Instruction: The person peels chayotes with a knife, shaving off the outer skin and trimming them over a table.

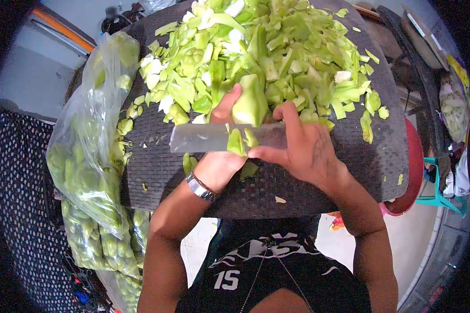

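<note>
A pale green, partly peeled chayote [249, 101] is in my left hand [225, 112], the thumb along its side. My right hand [310, 151] grips a wide-bladed knife [198, 138] near its right end, and the blade lies level across the front of the chayote and over my left wrist. Green slices [237, 142] cling to the blade. The knife's handle is hidden by my right hand. Just beyond both hands rises a large heap of cut chayote pieces [297, 52].
The heap lies on a dark woven-textured tabletop [156, 180] with scattered scraps. Clear plastic bags of whole chayotes [89, 161] lean against the left edge. At right are a red tub [413, 167] and a teal plastic stool [438, 201].
</note>
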Demonstrator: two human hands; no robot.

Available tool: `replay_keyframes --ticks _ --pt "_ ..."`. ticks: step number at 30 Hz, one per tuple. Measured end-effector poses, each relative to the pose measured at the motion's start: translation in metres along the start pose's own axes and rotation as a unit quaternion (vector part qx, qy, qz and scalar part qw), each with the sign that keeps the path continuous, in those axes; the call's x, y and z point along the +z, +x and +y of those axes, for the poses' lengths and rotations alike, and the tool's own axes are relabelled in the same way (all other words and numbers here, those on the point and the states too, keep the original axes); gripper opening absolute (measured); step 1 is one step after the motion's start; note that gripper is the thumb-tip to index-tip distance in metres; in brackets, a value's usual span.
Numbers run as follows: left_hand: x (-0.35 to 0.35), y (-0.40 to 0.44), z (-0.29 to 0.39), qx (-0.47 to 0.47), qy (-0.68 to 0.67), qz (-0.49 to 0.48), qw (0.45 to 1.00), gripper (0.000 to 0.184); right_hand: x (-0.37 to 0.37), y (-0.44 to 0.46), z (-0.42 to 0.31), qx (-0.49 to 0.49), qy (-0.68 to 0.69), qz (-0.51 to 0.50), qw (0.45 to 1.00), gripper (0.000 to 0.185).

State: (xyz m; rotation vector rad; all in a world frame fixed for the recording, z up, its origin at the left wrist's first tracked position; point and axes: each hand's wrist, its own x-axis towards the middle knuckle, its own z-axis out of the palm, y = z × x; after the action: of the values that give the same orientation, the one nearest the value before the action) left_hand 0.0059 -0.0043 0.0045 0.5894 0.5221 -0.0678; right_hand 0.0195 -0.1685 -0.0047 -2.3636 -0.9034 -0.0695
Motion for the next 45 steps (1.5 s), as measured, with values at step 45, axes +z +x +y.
replay_keyframes --ticks 45 --pt "-0.019 0.016 0.027 0.004 0.047 -0.133 0.990 0.044 -0.061 0.015 0.059 0.285 0.346 -0.073 0.891 0.049"
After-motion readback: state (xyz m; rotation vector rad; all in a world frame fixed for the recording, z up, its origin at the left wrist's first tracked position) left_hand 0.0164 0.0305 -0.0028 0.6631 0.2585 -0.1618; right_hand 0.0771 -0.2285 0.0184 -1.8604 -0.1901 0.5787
